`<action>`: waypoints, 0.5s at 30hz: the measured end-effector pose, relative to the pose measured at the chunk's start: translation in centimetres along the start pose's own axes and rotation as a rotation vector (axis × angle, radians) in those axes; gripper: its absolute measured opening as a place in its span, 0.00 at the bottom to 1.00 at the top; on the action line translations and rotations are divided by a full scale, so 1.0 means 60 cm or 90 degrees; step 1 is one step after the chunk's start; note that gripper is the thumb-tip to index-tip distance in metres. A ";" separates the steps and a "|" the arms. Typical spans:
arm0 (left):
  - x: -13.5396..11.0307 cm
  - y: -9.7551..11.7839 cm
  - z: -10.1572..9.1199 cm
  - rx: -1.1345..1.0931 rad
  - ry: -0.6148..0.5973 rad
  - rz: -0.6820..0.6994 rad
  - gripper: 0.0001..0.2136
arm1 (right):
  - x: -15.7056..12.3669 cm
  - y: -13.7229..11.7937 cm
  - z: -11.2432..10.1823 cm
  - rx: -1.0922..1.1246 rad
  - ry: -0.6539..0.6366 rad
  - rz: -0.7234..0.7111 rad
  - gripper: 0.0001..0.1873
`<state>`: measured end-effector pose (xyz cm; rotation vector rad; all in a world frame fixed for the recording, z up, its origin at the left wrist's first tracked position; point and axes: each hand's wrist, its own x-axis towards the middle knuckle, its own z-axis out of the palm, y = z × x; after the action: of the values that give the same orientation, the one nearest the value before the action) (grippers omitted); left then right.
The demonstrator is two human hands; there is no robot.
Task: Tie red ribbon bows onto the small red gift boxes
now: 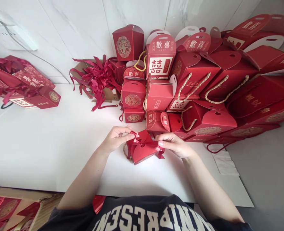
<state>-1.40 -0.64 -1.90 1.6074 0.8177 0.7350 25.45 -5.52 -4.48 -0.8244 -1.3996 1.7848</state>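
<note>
A small red gift box [143, 154] with rounded top flaps sits on the white table in front of me. A dark red ribbon [148, 145] runs across its top, through or over the holes in the flaps. My left hand [117, 137] pinches one part of the ribbon between thumb and fingers at the box's upper left. At the right side, my right hand [174, 144] pinches the other part, and a tail of ribbon hangs below the fingers. A twisted gold cord [125, 153] shows at the box's left edge.
Stacked red gift boxes [194, 72] with gold rope handles fill the back right against the wall. A cardboard box [111, 93] heaped with ribbons [99, 78] stands at the back. More boxes with ribbons [47, 96] lie at the far left. An open carton [45, 205] is at lower left.
</note>
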 end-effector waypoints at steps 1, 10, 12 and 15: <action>0.001 -0.001 0.001 0.017 0.012 -0.001 0.09 | 0.001 0.002 0.003 -0.001 -0.003 0.001 0.15; 0.005 0.017 0.011 0.182 -0.132 -0.005 0.08 | 0.011 0.016 0.014 0.045 -0.031 0.038 0.13; 0.005 0.020 0.011 0.203 -0.140 -0.014 0.09 | 0.014 0.015 0.016 0.034 -0.024 0.039 0.14; 0.006 0.023 0.011 0.226 -0.141 -0.030 0.09 | 0.019 0.007 0.023 -0.013 -0.008 0.023 0.16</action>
<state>-0.48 -0.88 -0.64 1.9393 0.8523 0.3810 23.62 -5.33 -4.67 -0.8555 -1.4218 1.8083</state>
